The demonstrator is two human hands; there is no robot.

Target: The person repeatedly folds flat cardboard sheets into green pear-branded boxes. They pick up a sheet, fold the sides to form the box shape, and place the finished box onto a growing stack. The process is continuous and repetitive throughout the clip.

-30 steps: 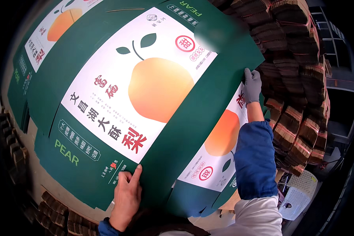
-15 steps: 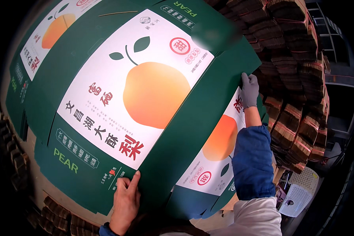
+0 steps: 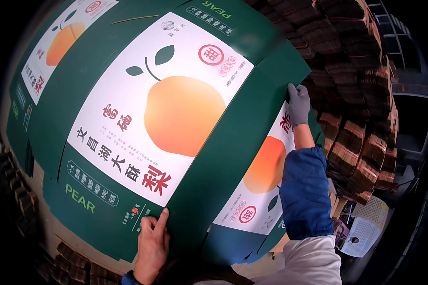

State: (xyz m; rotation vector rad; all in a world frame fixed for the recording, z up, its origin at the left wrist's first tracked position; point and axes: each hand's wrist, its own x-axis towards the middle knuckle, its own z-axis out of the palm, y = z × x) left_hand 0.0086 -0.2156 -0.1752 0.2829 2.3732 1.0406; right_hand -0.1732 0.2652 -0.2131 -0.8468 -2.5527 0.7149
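A large flat sheet of printed green cardboard box lies in front of me, with white panels, orange pears and dark leaves on it. My left hand, bare, rests on the near part of the sheet. Its index finger is stretched out just below the corner of the big white panel, and the other fingers are bent; its thumb is hidden. In a grey glove, my right hand grips the sheet's right-hand edge, above the smaller pear panel. Fingers under that edge cannot be seen.
Bundled stacks of brown cardboard rise along the right side. More stacks show at the lower left. A white plastic basket stands at the lower right. A thin brown strip lies across the sheet's far part.
The sheet's print and my right hand sit slightly further left in the picture. Both hands keep nearly the same pose and contact with the cardboard.
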